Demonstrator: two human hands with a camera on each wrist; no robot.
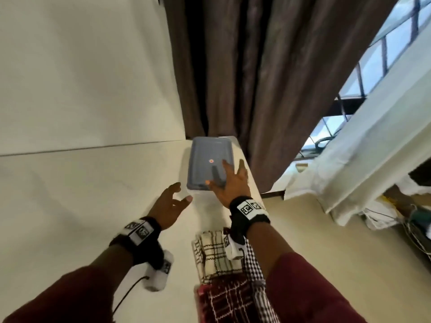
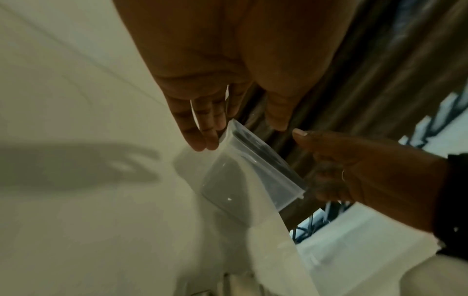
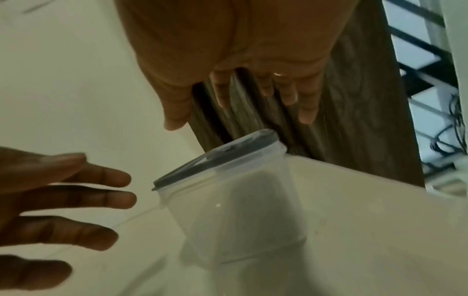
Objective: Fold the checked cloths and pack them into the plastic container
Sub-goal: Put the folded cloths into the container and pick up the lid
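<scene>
A clear plastic container (image 1: pixel 205 157) with a grey-blue lid stands at the far end of the white table (image 1: pixel 93 206). My right hand (image 1: pixel 229 180) hovers open over the lid's near right part, fingers spread, casting a finger shadow on it. My left hand (image 1: pixel 173 199) is open beside the container's near left corner, not touching it. The wrist views show the container (image 2: pixel 243 170) (image 3: pixel 228 200) between both empty hands (image 2: pixel 202 130) (image 3: pixel 253 90). A cream checked cloth (image 1: pixel 214 255), a dark red checked cloth (image 1: pixel 226 299) and a fine black-and-white checked cloth (image 1: pixel 255 269) lie heaped under my right forearm.
A brown curtain (image 1: pixel 245 78) hangs right behind the container, and a white wall (image 1: pixel 81 78) stands to the left. The table's right edge (image 1: pixel 254 183) runs just beside the container. A white curtain (image 1: pixel 361 148) and clutter (image 1: pixel 396 217) lie off to the right.
</scene>
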